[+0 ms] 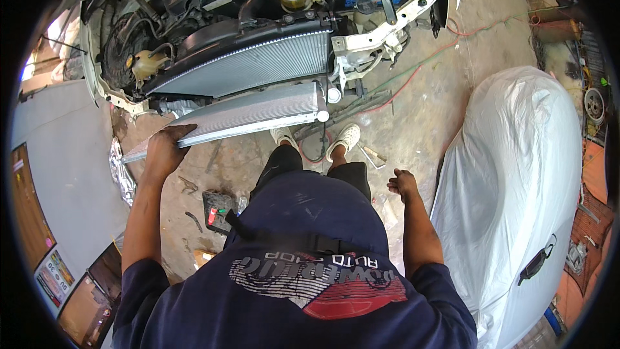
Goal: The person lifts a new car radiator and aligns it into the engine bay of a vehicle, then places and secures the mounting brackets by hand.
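Observation:
My left hand grips the left end of a silver finned car condenser, fingers over its upper edge. The long, thin panel is tilted in front of the open car front, with a round pale cap at its right end. Just behind it, a finned radiator sits in the engine bay. Off to the right of my legs, my right hand hangs above the floor, its fingers loosely bent and apart, holding nothing visible. Nearest to it on the floor is a brush-like tool.
A white car frame bar juts out at the right of the engine bay. Red and green hoses cross the concrete. A silver-covered bulky shape stands at right. A black tray of small items and crumpled foil lie left.

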Demonstrator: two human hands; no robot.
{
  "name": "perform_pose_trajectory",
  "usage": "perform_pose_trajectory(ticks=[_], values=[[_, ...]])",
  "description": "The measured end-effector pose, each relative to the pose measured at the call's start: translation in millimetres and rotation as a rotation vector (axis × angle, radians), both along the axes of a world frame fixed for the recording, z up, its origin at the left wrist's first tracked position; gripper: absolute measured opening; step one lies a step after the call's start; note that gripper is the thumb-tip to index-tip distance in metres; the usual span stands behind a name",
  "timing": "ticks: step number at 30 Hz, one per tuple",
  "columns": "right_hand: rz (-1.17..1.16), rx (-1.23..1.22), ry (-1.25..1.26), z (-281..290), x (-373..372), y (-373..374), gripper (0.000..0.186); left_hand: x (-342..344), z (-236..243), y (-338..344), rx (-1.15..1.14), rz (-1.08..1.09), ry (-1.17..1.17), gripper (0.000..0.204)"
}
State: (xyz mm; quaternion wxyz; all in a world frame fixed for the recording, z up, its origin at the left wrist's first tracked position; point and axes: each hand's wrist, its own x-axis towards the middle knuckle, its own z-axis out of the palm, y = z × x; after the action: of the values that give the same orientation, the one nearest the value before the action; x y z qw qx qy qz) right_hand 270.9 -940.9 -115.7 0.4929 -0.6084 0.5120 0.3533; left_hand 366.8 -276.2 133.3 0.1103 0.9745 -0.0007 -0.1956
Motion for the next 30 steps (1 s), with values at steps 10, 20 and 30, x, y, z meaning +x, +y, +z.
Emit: perform_pose_trajectory(ticks=[10, 20, 30], values=[[0.282, 0.894, -0.317, 157, 104, 169, 0.061, -18, -3, 22, -0.011, -0.015, -0.044, 0.047], [0.126, 0.81, -0.401, 257, 165, 187, 0.041, -68, 10, -12, -0.012, -0.102, -0.1, 0.013], [0.323, 1.064, -0.59, 259, 259, 176, 0.059, -274, 57, -140, 0.068, 0.44, 0.066, 0.023]])
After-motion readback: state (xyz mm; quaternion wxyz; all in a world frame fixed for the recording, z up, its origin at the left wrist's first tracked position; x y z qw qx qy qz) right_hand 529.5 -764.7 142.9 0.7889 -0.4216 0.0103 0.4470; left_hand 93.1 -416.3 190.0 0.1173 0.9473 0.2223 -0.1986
